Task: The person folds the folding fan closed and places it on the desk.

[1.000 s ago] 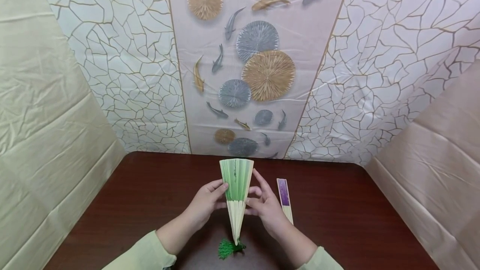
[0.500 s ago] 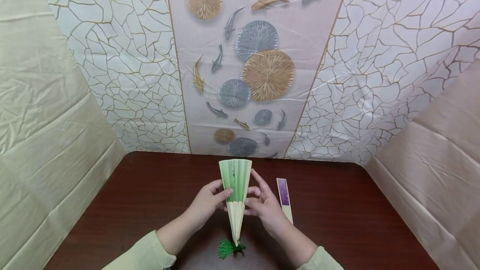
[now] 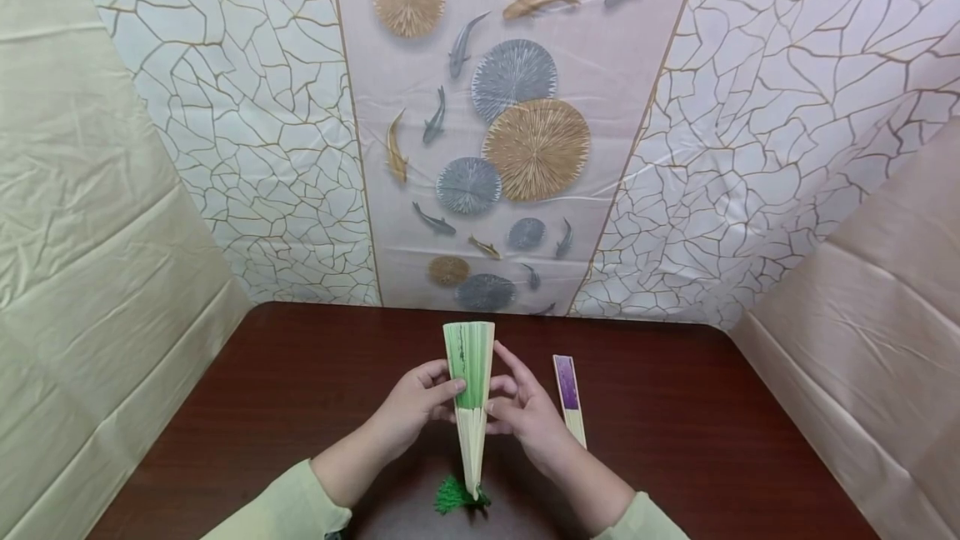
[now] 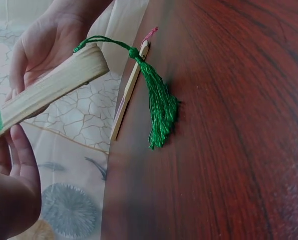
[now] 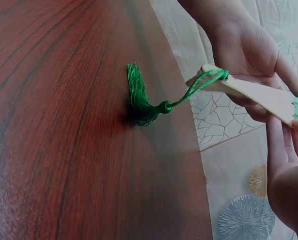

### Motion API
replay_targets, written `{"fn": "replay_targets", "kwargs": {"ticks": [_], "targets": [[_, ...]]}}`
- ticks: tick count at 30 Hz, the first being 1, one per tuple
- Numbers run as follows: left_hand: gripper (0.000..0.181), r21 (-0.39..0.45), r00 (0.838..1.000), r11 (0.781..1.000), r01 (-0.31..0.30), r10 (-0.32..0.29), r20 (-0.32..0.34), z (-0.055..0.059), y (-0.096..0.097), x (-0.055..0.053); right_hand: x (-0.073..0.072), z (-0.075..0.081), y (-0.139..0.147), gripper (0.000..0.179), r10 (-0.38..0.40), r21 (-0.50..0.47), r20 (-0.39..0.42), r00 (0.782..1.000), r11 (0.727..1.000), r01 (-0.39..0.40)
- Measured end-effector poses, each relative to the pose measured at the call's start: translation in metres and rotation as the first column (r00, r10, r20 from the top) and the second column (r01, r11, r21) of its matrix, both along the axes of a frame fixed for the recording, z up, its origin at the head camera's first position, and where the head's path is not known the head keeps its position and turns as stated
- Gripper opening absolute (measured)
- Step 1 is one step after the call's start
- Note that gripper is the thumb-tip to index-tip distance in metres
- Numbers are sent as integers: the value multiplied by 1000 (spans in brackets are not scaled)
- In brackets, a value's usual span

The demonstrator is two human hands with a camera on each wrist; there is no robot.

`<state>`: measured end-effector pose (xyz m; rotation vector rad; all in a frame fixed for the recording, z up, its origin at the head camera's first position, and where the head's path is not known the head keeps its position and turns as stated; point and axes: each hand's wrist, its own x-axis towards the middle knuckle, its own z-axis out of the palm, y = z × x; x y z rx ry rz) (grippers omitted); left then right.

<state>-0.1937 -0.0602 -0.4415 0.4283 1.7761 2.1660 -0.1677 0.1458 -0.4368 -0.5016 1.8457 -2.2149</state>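
Observation:
A green folding fan [image 3: 474, 357], partly folded to a narrow wedge, is held above the table with its pale ribs pointing down. My left hand [image 3: 412, 402] grips its left side, the thumb lying across the front of the green part. On the other side my right hand [image 3: 531, 413] holds the edge between thumb and fingers, and its index finger extends up along the fan. A green tassel [image 4: 160, 102] hangs by a cord from the ribs' narrow end; in the right wrist view the tassel [image 5: 141, 100] shows near the tabletop. Fingers behind the fan are partly hidden.
A closed purple folding fan [image 3: 567, 386] lies on the dark red-brown table [image 3: 675, 440], right of my right hand, its lower end hidden by the forearm. Its pink cord [image 4: 151, 34] shows in the left wrist view. A patterned cloth [image 3: 480, 132] hangs behind the table.
The green fan has narrowed as its right edge moved left, with my right hand's fingers following it. My left thumb has slid further over the front. The purple fan has stayed put.

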Motion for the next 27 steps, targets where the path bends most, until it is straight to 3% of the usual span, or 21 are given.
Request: {"fn": "replay_targets", "kwargs": {"ticks": [10,19,27], "targets": [[41,-62,997,996,-71,69,-25,-1,3,-1,1,1,-1,77,-8,42,-30,1000,999,9],[40,-63,999,997,-51,49,-20,1,3,1,3,1,-2,72,3,49,-49,999,999,-1],[42,-76,997,994,-73,70,-37,2,3,4,3,0,-5,67,-8,104,-103,995,994,18]]}}
